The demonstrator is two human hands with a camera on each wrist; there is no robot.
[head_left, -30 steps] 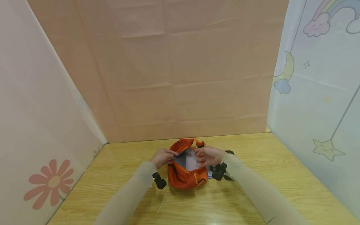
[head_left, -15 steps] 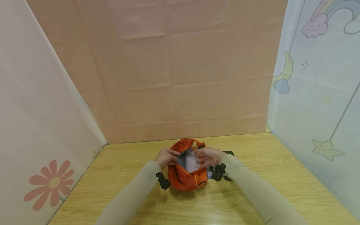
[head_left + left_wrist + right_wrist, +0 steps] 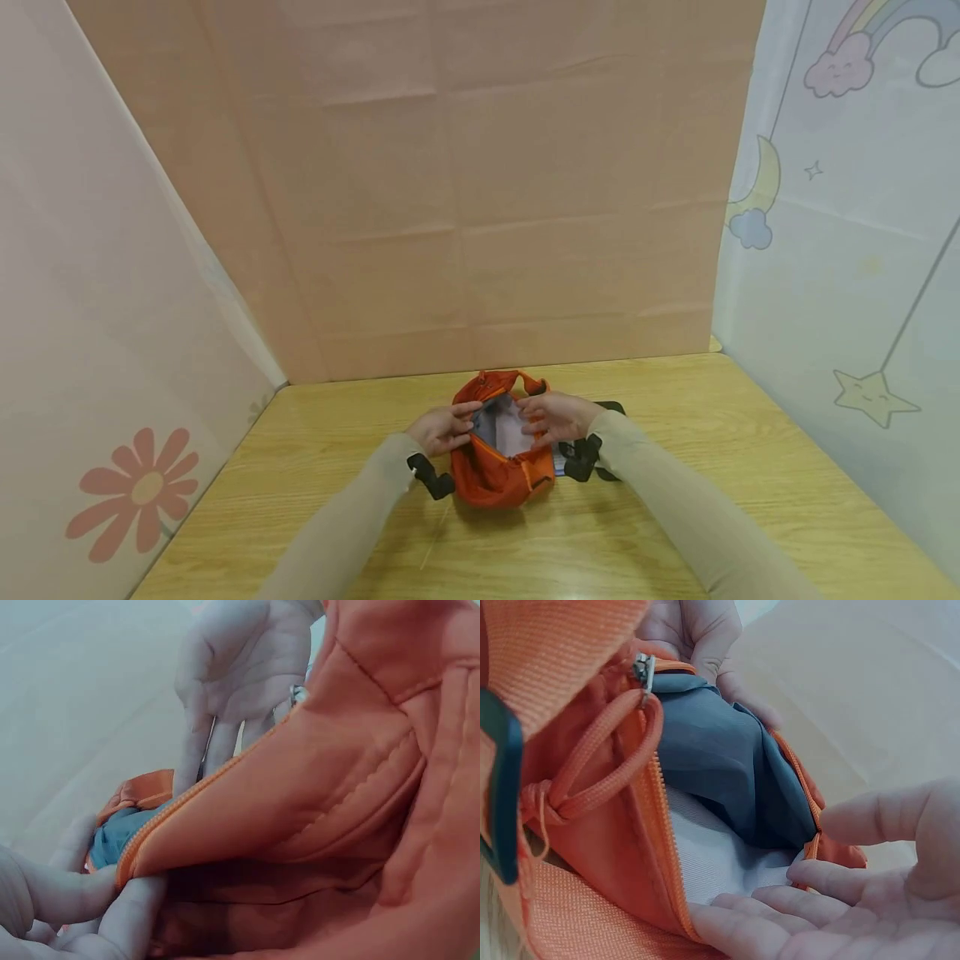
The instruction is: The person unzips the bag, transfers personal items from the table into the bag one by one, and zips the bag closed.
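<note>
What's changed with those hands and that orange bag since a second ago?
The left hand shifted slightly right, then eased back left, and now looks more spread at the left edge of the orange bag. Nothing looks newly grabbed or released. The right hand and the open bag stayed about where they were.

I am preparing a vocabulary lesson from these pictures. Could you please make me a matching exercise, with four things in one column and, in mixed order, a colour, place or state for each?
Column one
1. bag
2. left hand
3. right hand
4. table

Column two
A. at the bag's right side in the head view
B. yellowish, with wood grain
C. orange-red and unzipped
D. pinching the bag's edge, at its left side in the head view

Right pairs: 1-C, 2-D, 3-A, 4-B
</note>
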